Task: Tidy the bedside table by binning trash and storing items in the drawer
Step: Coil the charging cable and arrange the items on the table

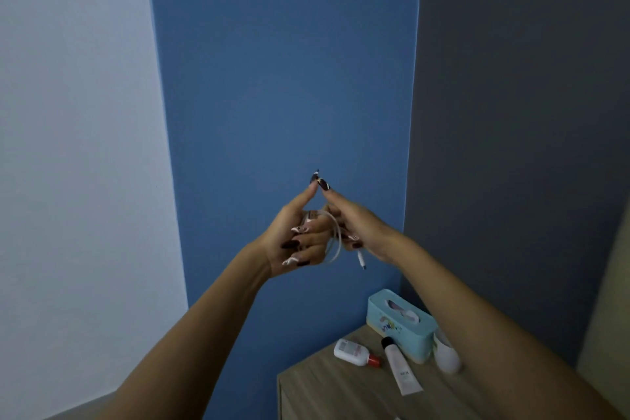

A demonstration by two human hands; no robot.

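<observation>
White cable [335,239] coiled, held midair, plug end dangling.

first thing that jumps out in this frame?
Both hands raised mid-frame against the blue wall, left hand and right hand together coiling a white cable, plug end dangling below. Lower right, the bedside table holds a teal tissue box, a small white bottle and a white tube.

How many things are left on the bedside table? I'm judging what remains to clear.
4 in view: a tissue box at the back, a small bottle lying left, a tube in front, a white container right. The forearm may hide more.
</observation>
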